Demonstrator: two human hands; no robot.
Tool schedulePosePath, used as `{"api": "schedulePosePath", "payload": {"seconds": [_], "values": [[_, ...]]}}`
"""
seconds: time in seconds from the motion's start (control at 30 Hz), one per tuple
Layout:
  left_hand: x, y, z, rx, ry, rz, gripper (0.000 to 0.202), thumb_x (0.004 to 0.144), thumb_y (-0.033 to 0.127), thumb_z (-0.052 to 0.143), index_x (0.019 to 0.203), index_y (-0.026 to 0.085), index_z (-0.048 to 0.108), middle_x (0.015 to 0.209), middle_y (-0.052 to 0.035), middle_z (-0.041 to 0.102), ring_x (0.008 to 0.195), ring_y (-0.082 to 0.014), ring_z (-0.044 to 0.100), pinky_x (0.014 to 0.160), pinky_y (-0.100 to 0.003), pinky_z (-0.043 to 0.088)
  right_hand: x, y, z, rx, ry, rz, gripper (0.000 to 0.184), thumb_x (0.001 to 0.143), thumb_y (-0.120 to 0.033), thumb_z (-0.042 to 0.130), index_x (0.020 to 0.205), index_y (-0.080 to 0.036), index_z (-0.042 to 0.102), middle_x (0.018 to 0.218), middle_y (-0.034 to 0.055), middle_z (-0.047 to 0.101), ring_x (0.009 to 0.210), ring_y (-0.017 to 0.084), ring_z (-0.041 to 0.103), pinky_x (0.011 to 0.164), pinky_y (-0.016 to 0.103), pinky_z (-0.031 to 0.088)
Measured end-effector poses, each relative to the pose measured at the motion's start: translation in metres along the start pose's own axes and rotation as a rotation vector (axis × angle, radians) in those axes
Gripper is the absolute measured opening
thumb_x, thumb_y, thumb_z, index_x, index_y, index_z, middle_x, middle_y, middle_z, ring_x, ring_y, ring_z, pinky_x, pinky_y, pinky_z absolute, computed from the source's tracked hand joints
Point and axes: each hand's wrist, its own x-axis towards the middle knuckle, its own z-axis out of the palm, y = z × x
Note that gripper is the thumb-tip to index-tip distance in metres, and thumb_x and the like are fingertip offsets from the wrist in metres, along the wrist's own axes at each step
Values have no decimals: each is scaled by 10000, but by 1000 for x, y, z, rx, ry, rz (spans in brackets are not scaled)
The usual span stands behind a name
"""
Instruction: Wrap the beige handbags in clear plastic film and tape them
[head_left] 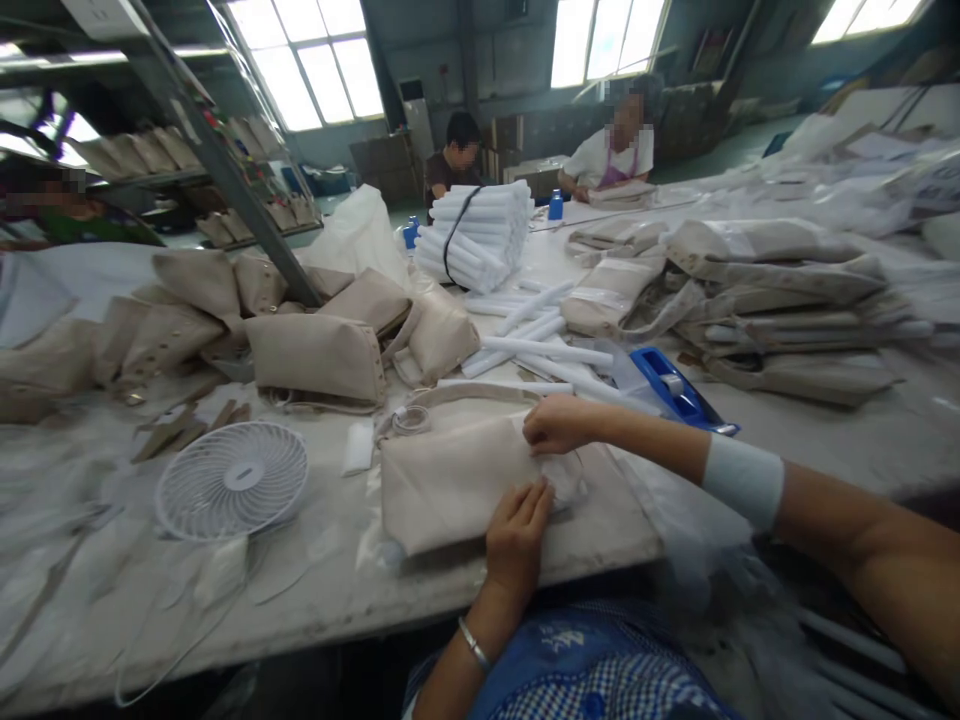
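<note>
Table (315,590), pale. Beige bag (442,480): flat at its near edge, long axis left to right, under both hands. Desk fan (232,480): left of the bag. Blue tape dispenser (675,390): beyond the bag's right end. Right hand (559,425): on the bag's far right corner, fingers curled down, grip not discernible. Left hand (517,535): on the bag's near edge, open, flat, fingers pointing away.

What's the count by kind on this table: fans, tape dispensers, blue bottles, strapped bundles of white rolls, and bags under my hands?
white fan: 1
blue tape dispenser: 1
blue bottles: 2
strapped bundle of white rolls: 1
beige bag under the left hand and right hand: 1
Total: 6
</note>
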Motion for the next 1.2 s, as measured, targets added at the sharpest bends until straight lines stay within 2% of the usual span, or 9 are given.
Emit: {"api": "schedulePosePath", "payload": {"seconds": [0.2,0.3,0.43,0.53,0.7,0.87,1.0,1.1,1.2], "values": [[-1,0,4,-13,33,-9,368,952,119,536,1298,225,608,1322,-9,663,1114,-211,662,998,-412,571,36,4,4,-218,-155,142,287,781,-475,768,937,-234,758,869,91,766,808,263,698,622,278,383],[-1,-1,3,-16,34,-10,379,946,124,551,1306,232,603,1325,-10,662,1118,-207,661,1000,-408,569,40,15,-3,-204,-39,358,527,684,-499,854,1078,-184,703,879,138,759,817,299,702,645,288,406],[-1,0,-1,-34,10,-13,401,935,125,574,1321,232,596,1326,-17,662,1142,-194,649,1026,-382,555,24,33,-15,-201,156,628,325,887,-388,696,1097,-142,669,906,173,749,850,289,701,658,288,401],[0,-1,-2,-47,8,-15,410,927,116,583,1320,230,598,1324,-25,663,1151,-192,645,1031,-367,553,-5,31,-5,-164,282,755,345,969,-467,538,1043,-164,685,896,144,749,809,266,697,613,285,390],[2,0,-4,-84,12,-25,446,915,64,550,1328,228,593,1319,-34,665,1152,-212,644,1023,-413,562,-54,3,54,339,358,788,566,927,-646,467,653,-207,696,613,79,699,627,232,674,566,299,435],[10,5,-28,-319,-47,-101,466,854,82,570,1287,248,615,1341,-27,650,1220,-205,606,1109,-413,490,-57,-25,101,741,582,755,564,803,-632,660,1182,-217,704,1101,118,748,1014,336,694,872,429,534],[17,-11,-58,-326,-17,-145,414,913,151,541,1313,245,585,1373,-45,624,1253,-183,588,1080,-361,507,-43,-42,102,1248,637,821,694,757,-605,733,1293,-178,624,1243,136,690,1127,330,649,950,456,524],[17,-42,-76,-45,75,-244,383,948,192,521,1326,224,578,1403,-87,597,1309,-266,543,1103,-499,466,-37,-56,93,1692,579,675,565,786,-558,739,1180,-159,670,1135,127,730,1013,294,694,870,411,566],[13,-68,-90,119,94,-326,431,959,265,533,1383,186,525,1416,-137,578,1312,-324,534,1067,-565,469,-38,-73,87,1815,731,576,525,751,-471,803,1173,-192,662,1146,101,725,1025,284,690,849,366,574]]}}
